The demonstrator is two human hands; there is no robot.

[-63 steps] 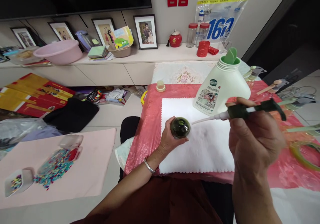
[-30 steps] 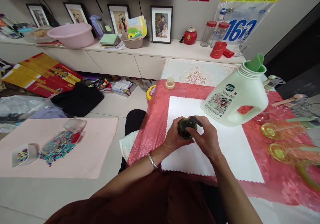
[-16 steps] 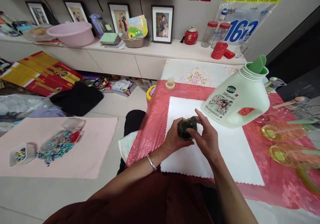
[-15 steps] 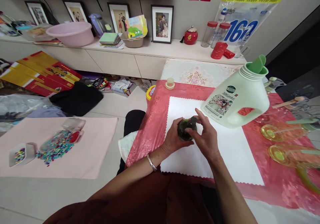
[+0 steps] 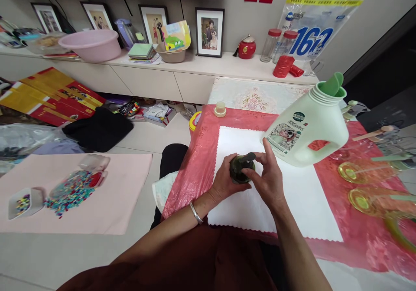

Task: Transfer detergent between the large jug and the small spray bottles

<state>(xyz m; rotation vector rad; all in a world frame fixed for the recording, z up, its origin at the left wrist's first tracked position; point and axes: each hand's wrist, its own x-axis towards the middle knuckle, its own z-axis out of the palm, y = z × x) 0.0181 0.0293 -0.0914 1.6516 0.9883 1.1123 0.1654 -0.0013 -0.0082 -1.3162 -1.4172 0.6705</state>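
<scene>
Dark green pump bottle (image 5: 237,176): over the scalloped white mat (image 5: 243,213), near its left edge; whether the base rests there is hidden.
Left hand (image 5: 224,180): wrapped around the bottle's body.
Right hand (image 5: 271,180): thumb and a curled finger closed on the pump head (image 5: 249,157).
Pump fitting: seemingly in hand; turning it would call for a steady body.
Mat's room: nearer the person; SilkGarden jug (image 5: 312,124) crowds far right, bench (image 5: 191,174) edge lies left.

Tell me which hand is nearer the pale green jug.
Right. The right hand, at the pump top, is just front-left of the jug; the left hand, around the dark bottle, is farther left.
</scene>
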